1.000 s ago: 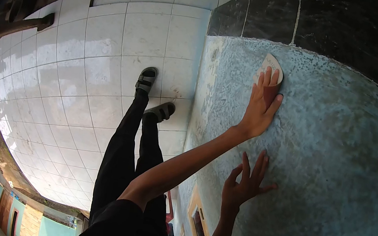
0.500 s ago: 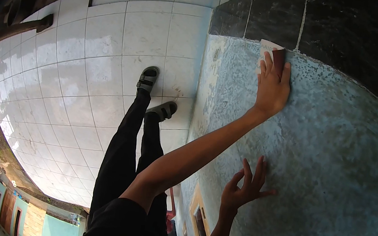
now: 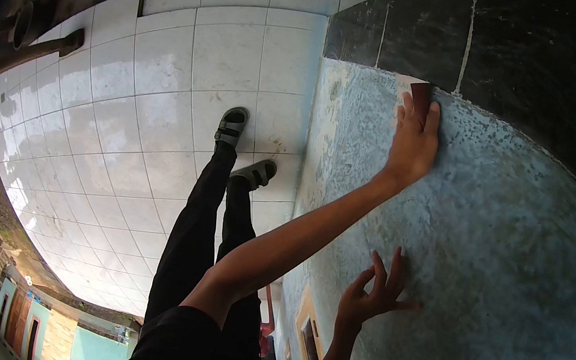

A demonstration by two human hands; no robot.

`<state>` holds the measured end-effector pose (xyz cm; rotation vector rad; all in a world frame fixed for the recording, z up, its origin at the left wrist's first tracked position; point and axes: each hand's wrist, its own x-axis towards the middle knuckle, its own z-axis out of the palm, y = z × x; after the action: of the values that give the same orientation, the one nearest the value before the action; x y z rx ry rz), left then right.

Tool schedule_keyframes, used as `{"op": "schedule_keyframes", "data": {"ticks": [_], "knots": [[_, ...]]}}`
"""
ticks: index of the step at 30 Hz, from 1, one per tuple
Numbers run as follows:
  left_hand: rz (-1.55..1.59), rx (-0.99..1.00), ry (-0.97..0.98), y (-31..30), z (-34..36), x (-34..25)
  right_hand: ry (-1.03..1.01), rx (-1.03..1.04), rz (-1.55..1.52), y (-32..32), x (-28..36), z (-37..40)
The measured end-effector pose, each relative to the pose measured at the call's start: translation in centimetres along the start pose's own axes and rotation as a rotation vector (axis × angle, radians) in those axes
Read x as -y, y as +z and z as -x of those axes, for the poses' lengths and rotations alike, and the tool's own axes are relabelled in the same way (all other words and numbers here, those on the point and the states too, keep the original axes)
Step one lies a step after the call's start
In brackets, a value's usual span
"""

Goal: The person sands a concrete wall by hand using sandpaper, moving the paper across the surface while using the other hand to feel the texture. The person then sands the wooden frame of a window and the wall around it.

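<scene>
My left hand (image 3: 414, 142) reaches across to the blue, mottled wall (image 3: 501, 232), its back towards me. It presses a folded piece of sandpaper (image 3: 420, 97) against the wall, just below the black tile band. The maroon grit side and a strip of the pale printed backing show; the rest lies under the fingers. Lower down, my right hand (image 3: 373, 299) is beside the wall with its fingers spread and nothing in it. Some of its fingertips seem to touch the wall, though exact contact is hard to tell.
Black tiles (image 3: 539, 68) with pale joints border the painted wall. White floor tiles (image 3: 143, 108) spread out on the left, where my sandalled feet (image 3: 233, 124) stand close to the wall. A wooden-framed opening (image 3: 309, 330) sits farther along the wall. Houses (image 3: 46, 330) stand in the lower left.
The view has shifted slightly. My left hand has slid a little along the wall with the sandpaper, and less pale backing shows. My right hand stays spread in nearly the same place.
</scene>
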<state>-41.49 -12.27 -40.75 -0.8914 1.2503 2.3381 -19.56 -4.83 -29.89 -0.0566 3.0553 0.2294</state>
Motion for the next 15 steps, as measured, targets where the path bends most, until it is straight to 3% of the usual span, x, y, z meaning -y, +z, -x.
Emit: {"op": "schedule_keyframes", "data": {"ticks": [1,2,4,7,8,9,10,11,13,15], "knots": [[0.032,-0.004,0.011,-0.7,-3.8,2.6,0.005,-0.001,-0.002,0.1,-0.1,0.1],[-0.106,-0.340,0.047,-0.4,-8.2,6.2,0.008,-0.001,-0.006,0.1,-0.1,0.2],[-0.052,-0.237,-0.034,-3.6,-11.8,7.3,0.000,-0.009,-0.005,0.2,-0.2,0.1],[-0.083,-0.140,-0.061,-3.3,-8.5,5.1,-0.004,-0.015,0.000,0.3,-0.3,0.3],[-0.144,-0.193,-0.070,-1.8,-6.4,4.7,-0.004,-0.019,0.001,0.4,-0.4,0.3],[-0.148,-0.108,-0.045,-1.0,-3.0,3.2,-0.002,-0.019,0.000,0.5,-0.4,0.2],[-0.046,0.117,-0.006,-0.6,1.0,0.1,-0.002,-0.019,0.004,0.4,-0.3,0.2],[-0.127,0.113,0.125,0.1,4.0,-1.6,0.000,-0.017,0.010,0.4,-0.3,0.2],[-0.087,0.074,0.139,0.7,4.6,-1.8,0.006,-0.008,0.006,0.2,-0.3,0.4],[-0.076,-0.218,0.181,0.9,-0.5,1.5,0.006,-0.013,-0.001,0.1,-0.5,0.2]]}}
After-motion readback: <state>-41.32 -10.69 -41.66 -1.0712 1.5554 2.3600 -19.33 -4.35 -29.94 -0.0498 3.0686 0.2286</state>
